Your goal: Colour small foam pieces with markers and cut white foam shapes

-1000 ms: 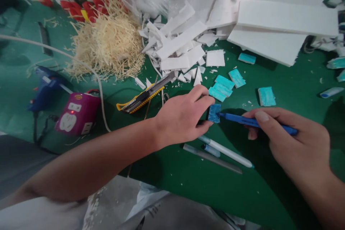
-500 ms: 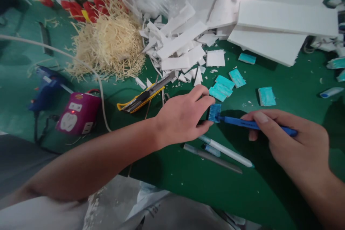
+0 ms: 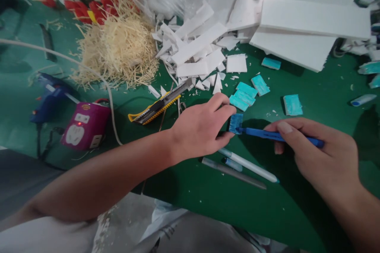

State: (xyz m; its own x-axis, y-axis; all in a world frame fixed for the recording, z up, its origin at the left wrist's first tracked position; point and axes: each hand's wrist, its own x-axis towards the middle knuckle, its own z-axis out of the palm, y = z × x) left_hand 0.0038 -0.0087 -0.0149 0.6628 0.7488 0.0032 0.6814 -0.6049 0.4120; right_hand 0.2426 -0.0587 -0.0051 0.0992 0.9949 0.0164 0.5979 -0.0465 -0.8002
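Note:
My left hand (image 3: pixel 204 126) grips a small foam piece (image 3: pixel 236 122) between thumb and fingers; its top face is coloured blue. In my right hand (image 3: pixel 320 146) is a blue marker (image 3: pixel 261 133), its tip touching the lower right of that piece. Beyond my left fingertips lie several turquoise-coloured foam pieces (image 3: pixel 243 97), with another turquoise piece (image 3: pixel 292 104) just above my right hand. A white marker (image 3: pixel 252 166), a grey marker (image 3: pixel 234 173) and a short blue marker cap (image 3: pixel 233 164) rest on the table below my hands.
A yellow box cutter (image 3: pixel 160 104) lies left of my left hand, blade out. Behind it are white foam scraps (image 3: pixel 198 55) and wood shavings (image 3: pixel 124 47). A blue glue gun (image 3: pixel 50 97) and a magenta power adapter (image 3: pixel 86 124) sit left. White foam sheets (image 3: pixel 314 19) are stacked at the back right.
The marker has shifted slightly to the left across the foam piece, together with my right hand. My left hand keeps its grip in nearly the same place.

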